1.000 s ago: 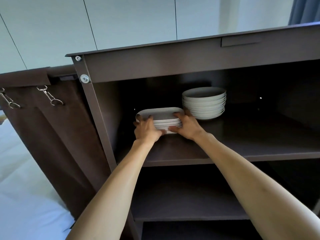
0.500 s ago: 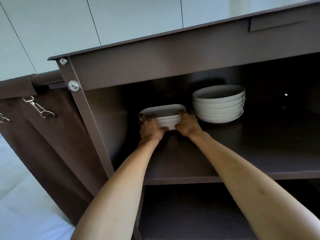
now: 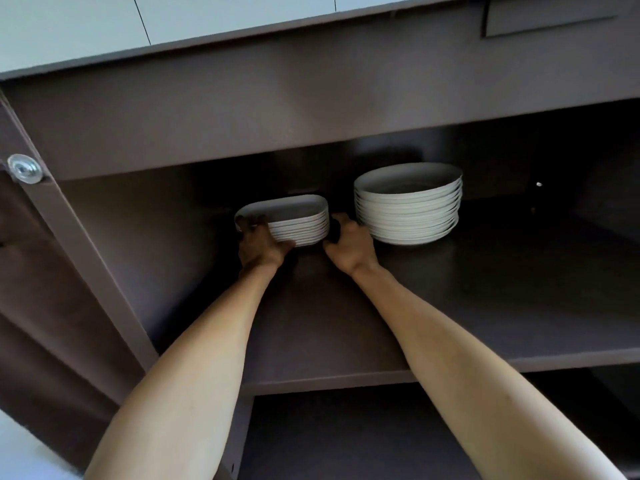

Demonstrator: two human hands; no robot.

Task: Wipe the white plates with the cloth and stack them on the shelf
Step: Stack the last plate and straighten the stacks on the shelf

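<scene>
You are reaching both bare arms forward, your left hand [image 3: 260, 244] curling its fingers with the thumb stretched rightward, and your right hand [image 3: 349, 245] cupping inward, wrists angled toward each other.

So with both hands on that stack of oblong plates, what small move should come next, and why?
Probably let go and draw both hands back: the oblong plate stack seems to sit flat on the shelf, beside the round plate stack, with the left hand and right hand at its ends.

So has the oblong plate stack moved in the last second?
Yes. The oblong stack has slid back on the shelf: its front sat ahead of the round stack and is now about level with it, a gap between them.
</scene>
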